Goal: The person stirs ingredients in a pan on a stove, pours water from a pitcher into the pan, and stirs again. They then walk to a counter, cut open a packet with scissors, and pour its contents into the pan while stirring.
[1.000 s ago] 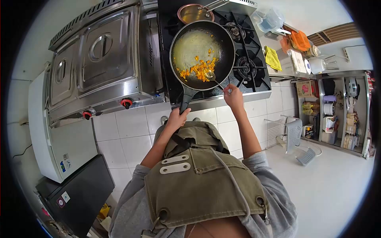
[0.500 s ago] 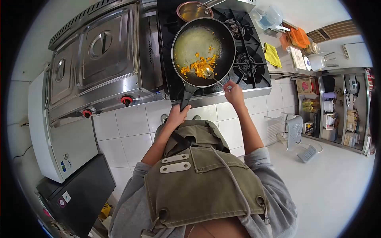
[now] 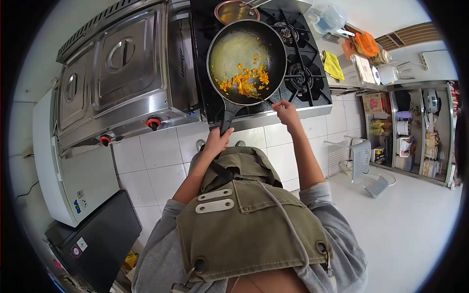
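A black frying pan [image 3: 277, 58] sits on the gas stove, its near side filled with chopped orange-yellow food [image 3: 244, 81] that looks like egg bits. A pale film coats the rest of the pan's inside. My left hand [image 3: 216, 141] is wrapped round the pan's black handle [image 3: 227, 119]. In the fingers of my right hand [image 3: 286, 113] is the thin handle of a metal spoon [image 3: 266, 100], which reaches over the near right rim. The spoon's bowl rests among the food and is partly covered by it.
Behind the frying pan stands a copper-coloured pot [image 3: 228, 12]. Bare burners [image 3: 299, 78] lie to the right, then a yellow cloth [image 3: 333, 66] on the counter. A steel appliance with red knobs [image 3: 153, 123] stands at left. A grey chair [image 3: 361, 161] is on the floor at right.
The spoon has turned and its bowl has sunk into the food, where before its shiny face showed. My left hand keeps its hold on the handle. The whole view has shifted slightly.
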`<state>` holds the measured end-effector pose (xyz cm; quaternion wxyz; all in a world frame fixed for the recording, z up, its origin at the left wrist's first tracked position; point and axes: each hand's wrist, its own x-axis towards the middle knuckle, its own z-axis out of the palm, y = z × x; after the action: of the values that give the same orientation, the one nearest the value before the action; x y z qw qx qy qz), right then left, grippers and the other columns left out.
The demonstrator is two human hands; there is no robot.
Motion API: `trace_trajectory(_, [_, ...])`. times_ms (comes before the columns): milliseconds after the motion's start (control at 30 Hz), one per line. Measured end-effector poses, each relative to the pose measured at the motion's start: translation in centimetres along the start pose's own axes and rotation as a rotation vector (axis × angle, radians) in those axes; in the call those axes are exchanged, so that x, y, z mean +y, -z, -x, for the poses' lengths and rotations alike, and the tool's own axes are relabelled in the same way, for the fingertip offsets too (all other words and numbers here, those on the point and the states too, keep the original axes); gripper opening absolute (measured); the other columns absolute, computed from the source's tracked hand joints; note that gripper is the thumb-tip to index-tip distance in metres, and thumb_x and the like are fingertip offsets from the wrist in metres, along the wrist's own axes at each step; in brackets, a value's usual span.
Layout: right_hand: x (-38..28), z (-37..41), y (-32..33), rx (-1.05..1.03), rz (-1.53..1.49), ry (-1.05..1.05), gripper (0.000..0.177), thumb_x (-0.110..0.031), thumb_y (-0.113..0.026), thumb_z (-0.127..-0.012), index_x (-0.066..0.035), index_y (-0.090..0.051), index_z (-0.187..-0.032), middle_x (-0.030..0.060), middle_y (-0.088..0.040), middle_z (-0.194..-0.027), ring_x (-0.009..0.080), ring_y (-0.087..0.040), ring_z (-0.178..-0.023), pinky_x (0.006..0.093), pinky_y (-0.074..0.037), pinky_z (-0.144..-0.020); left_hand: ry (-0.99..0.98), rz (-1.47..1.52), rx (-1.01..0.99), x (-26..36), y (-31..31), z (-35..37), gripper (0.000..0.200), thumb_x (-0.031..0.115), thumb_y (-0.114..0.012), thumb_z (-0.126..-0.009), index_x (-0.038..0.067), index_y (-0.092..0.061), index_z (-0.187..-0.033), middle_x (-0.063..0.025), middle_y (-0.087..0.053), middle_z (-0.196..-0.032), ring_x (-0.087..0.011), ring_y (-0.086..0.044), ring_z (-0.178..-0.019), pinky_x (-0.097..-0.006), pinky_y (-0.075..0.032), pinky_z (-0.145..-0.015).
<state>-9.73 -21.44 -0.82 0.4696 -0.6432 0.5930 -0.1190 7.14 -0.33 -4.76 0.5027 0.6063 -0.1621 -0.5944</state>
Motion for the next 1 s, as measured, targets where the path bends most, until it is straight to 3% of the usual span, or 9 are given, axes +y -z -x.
trace_trajectory(100, [-1.7,0.0,1.2,-0.055,-0.255,-0.061,0.011,-0.018,-0.061,-0.080,-0.008,-0.058,-0.076,-0.0047,-0.042,-0.051,0.0034,-0.036,-0.046,0.0220,-0.027,-0.040,0.021,0.032,0.001,0.3,-0.2,0.1,0.029,0.023,-0.058,-0.087,0.009,-0.038,-0.072,0.0051,-0.035,-0.049,-0.0044,-0.033,-0.036,-0.0226,-0.025,-0.033])
trace_trajectory(233, [1.7,-3.3,0.2,0.173,0.077,0.224,0.012,-0.015,-0.059,-0.080,-0.004,-0.058,-0.075,0.0008,-0.051,-0.057,0.0088,-0.044,-0.048,0.0264,-0.034,-0.043,0.023,0.037,-0.010,0.3,0.0,0.2,0.028,0.023,-0.058,-0.087,0.009,-0.038,-0.072,0.0054,-0.034,-0.048,-0.0042,-0.032,-0.036,-0.0224,-0.024,-0.032])
trace_trajectory(333, [0.1,-0.4,-1.3,0.254,0.392,0.271,0.015,-0.019,-0.061,-0.076,-0.004,-0.059,-0.077,0.0205,-0.062,-0.076,0.0380,-0.061,-0.075,0.0399,-0.046,-0.064,0.005,0.015,-0.010,0.1,0.0,0.0,0.029,0.023,-0.058,-0.087,0.009,-0.038,-0.072,0.0056,-0.034,-0.048,-0.0042,-0.031,-0.036,-0.0223,-0.024,-0.032])
trace_trajectory(567, [1.5,1.2,-3.3,0.000,-0.022,0.120,0.014,-0.018,-0.063,-0.076,-0.004,-0.059,-0.077,0.0175,-0.064,-0.075,0.0337,-0.062,-0.071,0.0371,-0.047,-0.066,0.016,0.070,-0.023,-0.1,0.1,-0.2,0.029,0.024,-0.058,-0.087,0.008,-0.039,-0.072,0.0055,-0.034,-0.048,-0.0046,-0.032,-0.035,-0.0231,-0.025,-0.033])
trace_trajectory(633, [0.9,1.2,-2.7,0.132,0.279,0.388,0.007,-0.013,-0.059,-0.077,-0.006,-0.057,-0.077,0.0180,-0.063,-0.074,0.0384,-0.061,-0.072,0.0422,-0.047,-0.065,-0.051,-0.063,-0.008,-0.2,0.1,0.1,0.030,0.024,-0.057,-0.088,0.012,-0.035,-0.072,0.0071,-0.031,-0.049,-0.0027,-0.028,-0.037,-0.0216,-0.023,-0.034])
trace_trajectory(733, [-1.6,1.5,-0.3,0.214,0.522,0.345,0.008,-0.013,-0.058,-0.077,-0.005,-0.057,-0.079,0.0184,-0.062,-0.072,0.0355,-0.061,-0.071,0.0413,-0.047,-0.061,-0.021,-0.028,-0.017,0.3,0.0,0.4,0.030,0.025,-0.057,-0.088,0.012,-0.035,-0.072,0.0070,-0.031,-0.049,-0.0026,-0.029,-0.037,-0.0211,-0.023,-0.034])
trace_trajectory(867, [0.0,0.6,-1.1,0.014,0.100,0.293,0.015,-0.018,-0.061,-0.078,-0.005,-0.059,-0.083,0.0162,-0.062,-0.071,0.0259,-0.061,-0.063,0.0362,-0.046,-0.059,0.006,0.025,-0.024,0.2,0.0,0.1,0.030,0.026,-0.057,-0.088,0.012,-0.035,-0.073,0.0071,-0.031,-0.050,-0.0024,-0.030,-0.037,-0.0208,-0.024,-0.034])
trace_trajectory(900, [1.0,0.3,-2.3,0.020,0.082,0.507,0.014,-0.017,-0.061,-0.077,-0.005,-0.058,-0.083,0.0152,-0.062,-0.069,0.0266,-0.061,-0.063,0.0361,-0.047,-0.059,0.010,0.024,-0.026,0.0,0.0,0.1,0.030,0.026,-0.057,-0.088,0.012,-0.035,-0.073,0.0071,-0.031,-0.050,-0.0024,-0.030,-0.037,-0.0208,-0.024,-0.034])
trace_trajectory(1000, [0.4,1.3,-2.4,0.092,0.383,0.431,0.013,-0.017,-0.062,-0.077,-0.006,-0.058,-0.083,0.0143,-0.062,-0.067,0.0262,-0.061,-0.061,0.0352,-0.047,-0.059,-0.010,0.009,-0.035,-0.2,0.2,-0.1,0.030,0.026,-0.057,-0.088,0.012,-0.035,-0.074,0.0074,-0.031,-0.050,-0.0021,-0.029,-0.037,-0.0205,-0.023,-0.034])
